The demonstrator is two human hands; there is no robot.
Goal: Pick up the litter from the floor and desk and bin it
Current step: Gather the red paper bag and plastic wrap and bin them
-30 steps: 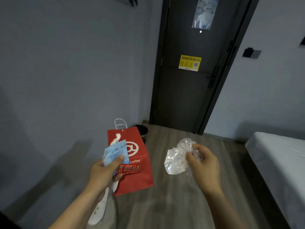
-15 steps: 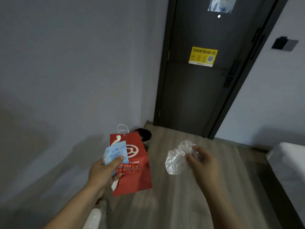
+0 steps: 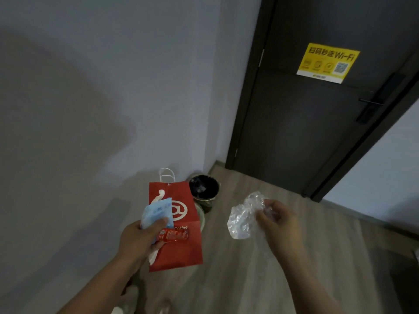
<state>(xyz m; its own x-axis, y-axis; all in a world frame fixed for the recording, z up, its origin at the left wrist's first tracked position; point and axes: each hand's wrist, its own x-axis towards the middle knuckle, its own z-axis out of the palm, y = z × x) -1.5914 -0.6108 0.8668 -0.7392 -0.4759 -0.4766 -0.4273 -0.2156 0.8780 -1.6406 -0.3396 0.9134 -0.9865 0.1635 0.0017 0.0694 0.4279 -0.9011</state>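
Red paper bag (image 3: pixel 179 252), one, is gripped in the left hand (image 3: pixel 138 239) with one blue packet (image 3: pixel 157 211) and one red sachet (image 3: pixel 174 235). The right hand (image 3: pixel 280 225) pinches one crumpled clear plastic wrap (image 3: pixel 241 219). One dark bin (image 3: pixel 204 189) stands on the floor beyond, between wall and door (image 3: pixel 306 132).

Bin (image 3: pixel 205 189) partly behind red bag (image 3: pixel 181 252); small print on sticker (image 3: pixel 326 63) blurred.

Hotel-type room, dark door (image 3: pixel 306 123) with yellow Wi-Fi sticker (image 3: pixel 327 63), wood-look floor (image 3: pixel 283 257), small bin (image 3: pixel 204 189)
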